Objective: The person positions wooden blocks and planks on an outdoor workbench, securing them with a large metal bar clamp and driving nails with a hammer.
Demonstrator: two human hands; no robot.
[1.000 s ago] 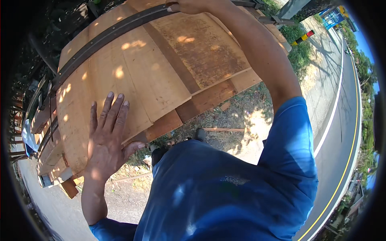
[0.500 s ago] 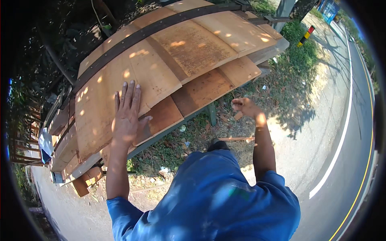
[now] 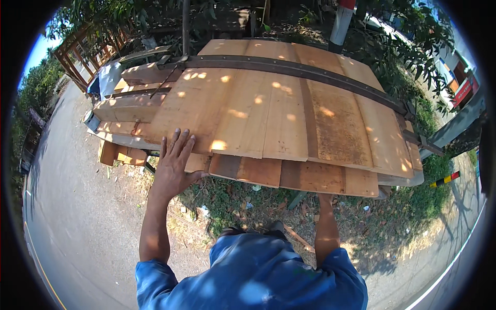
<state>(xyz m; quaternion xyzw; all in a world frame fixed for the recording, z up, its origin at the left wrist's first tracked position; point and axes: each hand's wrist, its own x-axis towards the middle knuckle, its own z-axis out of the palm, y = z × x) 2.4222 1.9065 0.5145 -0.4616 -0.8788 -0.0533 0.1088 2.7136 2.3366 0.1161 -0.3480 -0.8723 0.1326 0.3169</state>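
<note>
Wide, flat wooden boards lie in two overlapping layers, and a long dark metal bar runs across the upper layer. My left hand lies with fingers spread on the front edge of the upper boards, near their left end; its thumb points toward the lower layer. Under the front edge of the lower boards reaches my right hand. Only its wrist end shows there, and the boards hide the fingers.
Thick timber beams and a pale plastic bag sit at the stack's left end. Short wood blocks are below them. A striped post stands at right; a road runs along the left.
My view has turned, so the stack now lies straight across in front of me. My right hand has gone from beside the boards to beneath their front edge. The left hand stays on the boards.
</note>
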